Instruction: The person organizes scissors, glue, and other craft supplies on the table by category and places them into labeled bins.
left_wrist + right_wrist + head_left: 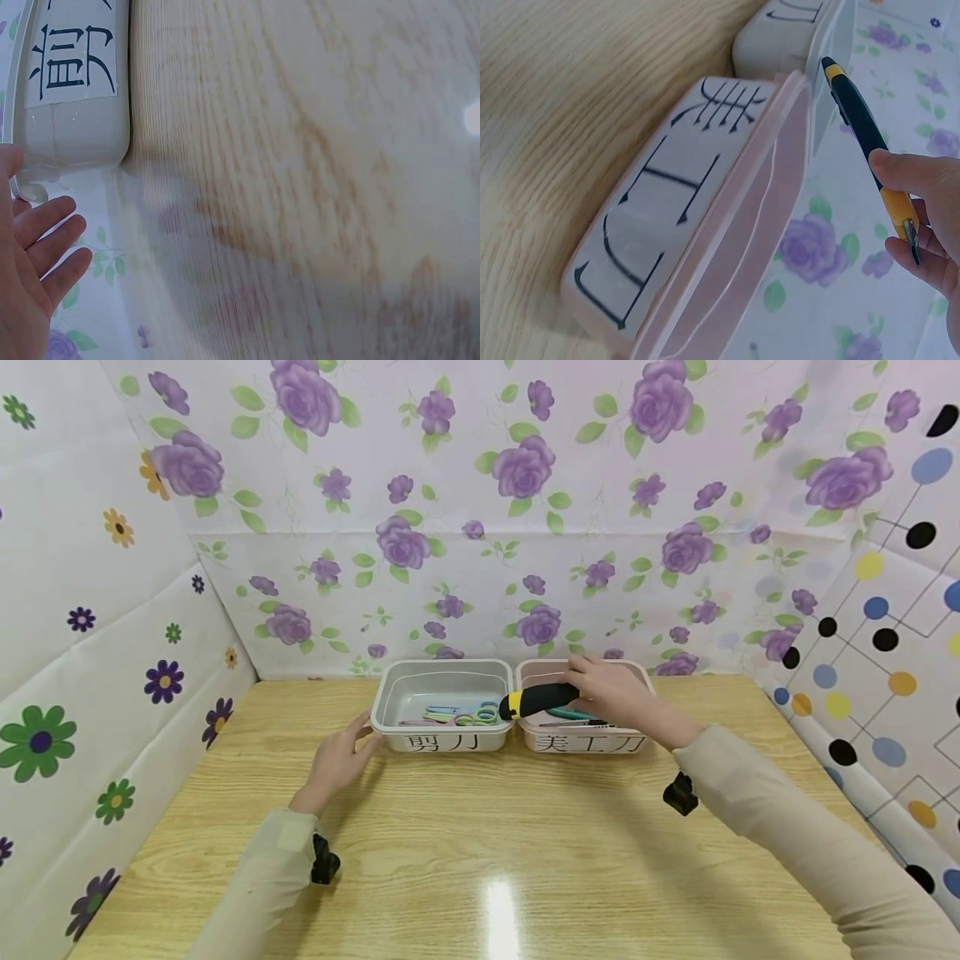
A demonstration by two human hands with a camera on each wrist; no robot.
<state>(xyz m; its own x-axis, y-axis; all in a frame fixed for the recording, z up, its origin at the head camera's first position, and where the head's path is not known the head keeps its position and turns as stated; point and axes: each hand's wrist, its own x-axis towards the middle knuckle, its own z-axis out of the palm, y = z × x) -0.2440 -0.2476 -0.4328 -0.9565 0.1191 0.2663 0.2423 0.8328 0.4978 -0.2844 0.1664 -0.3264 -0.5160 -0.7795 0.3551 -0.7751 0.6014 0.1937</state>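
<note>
Right hand (615, 693) pinches the black-yellow utility knife (538, 699), held just above the pink bin (582, 745), not yet dropped. Left hand (339, 762), fingers relaxed and spread, probably touches the grey bin (442, 743) corner. Scissors (459, 715) already lie inside.

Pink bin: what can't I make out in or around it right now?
- Pink bin contents: head view, right hand and utility knife cover them.
- Knife blade tip: right wrist view, too small.
- Left hand fingertips: left wrist view, cut off by edge.
</note>
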